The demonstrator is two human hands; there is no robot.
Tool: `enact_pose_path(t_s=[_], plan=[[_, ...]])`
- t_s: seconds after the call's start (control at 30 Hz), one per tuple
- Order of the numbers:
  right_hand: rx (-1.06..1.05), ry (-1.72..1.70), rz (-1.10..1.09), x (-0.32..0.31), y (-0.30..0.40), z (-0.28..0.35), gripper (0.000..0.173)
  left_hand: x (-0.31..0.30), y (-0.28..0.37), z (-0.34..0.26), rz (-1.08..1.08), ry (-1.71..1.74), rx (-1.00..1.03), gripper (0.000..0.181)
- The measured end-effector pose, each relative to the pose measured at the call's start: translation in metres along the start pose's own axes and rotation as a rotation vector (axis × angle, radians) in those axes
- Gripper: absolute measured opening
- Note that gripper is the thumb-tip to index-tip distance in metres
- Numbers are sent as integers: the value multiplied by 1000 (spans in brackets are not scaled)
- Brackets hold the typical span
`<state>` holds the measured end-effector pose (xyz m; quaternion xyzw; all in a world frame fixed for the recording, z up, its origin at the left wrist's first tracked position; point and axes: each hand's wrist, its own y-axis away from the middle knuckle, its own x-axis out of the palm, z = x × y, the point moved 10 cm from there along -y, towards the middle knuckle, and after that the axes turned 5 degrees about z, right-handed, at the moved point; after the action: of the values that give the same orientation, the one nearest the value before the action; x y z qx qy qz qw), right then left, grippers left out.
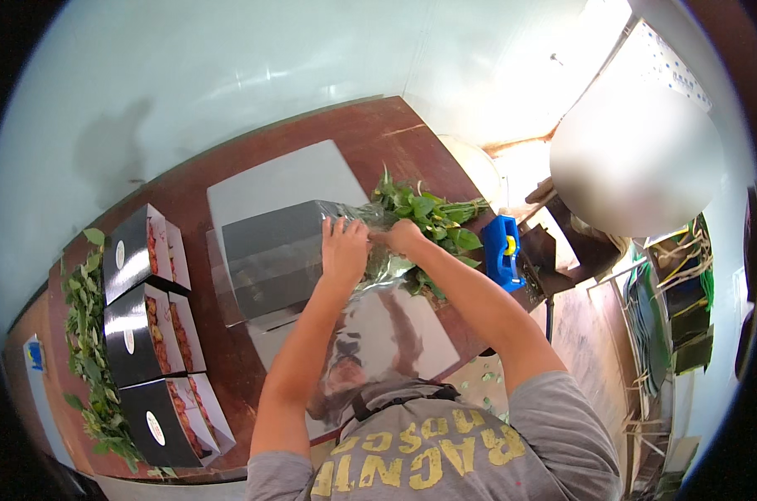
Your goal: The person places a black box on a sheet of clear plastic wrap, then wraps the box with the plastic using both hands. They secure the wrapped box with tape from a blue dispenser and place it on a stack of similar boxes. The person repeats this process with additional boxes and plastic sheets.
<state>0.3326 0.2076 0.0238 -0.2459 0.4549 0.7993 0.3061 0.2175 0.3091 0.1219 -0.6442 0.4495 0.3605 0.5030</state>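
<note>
A black bouquet wrap (272, 250) lies before me inside clear plastic film (388, 266). The film bunches at its right end, where green leafy stems (425, 210) come out, bound near their tips. My left hand (346, 245) rests on the right end of the wrap, palm down, fingers extended and slightly apart. Close beside it, my right hand (403, 238) has its fingers closed on the gathered film at the stems. What lies under both hands is hidden. Beneath the wrap is a pale grey sheet (284, 169), and shiny film hangs toward my body.
Three black wrapped bouquets (142, 338) with orange-red flowers and oval labels stand in a row at left, their leaves (87, 313) behind them. A blue tape dispenser (504, 253) sits at the right edge of the reddish-brown table (378, 134). A stool (472, 163) is beyond.
</note>
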Motion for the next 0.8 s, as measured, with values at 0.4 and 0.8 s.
enact_pose_path(t_s=[0.4, 0.8], plan=[[-388, -355, -295, 3, 93, -10, 29, -10, -13, -8, 97, -50, 32, 41], [-133, -906, -510, -106, 204, -289, 18, 38, -67, 49, 631, 169, -303, 35]])
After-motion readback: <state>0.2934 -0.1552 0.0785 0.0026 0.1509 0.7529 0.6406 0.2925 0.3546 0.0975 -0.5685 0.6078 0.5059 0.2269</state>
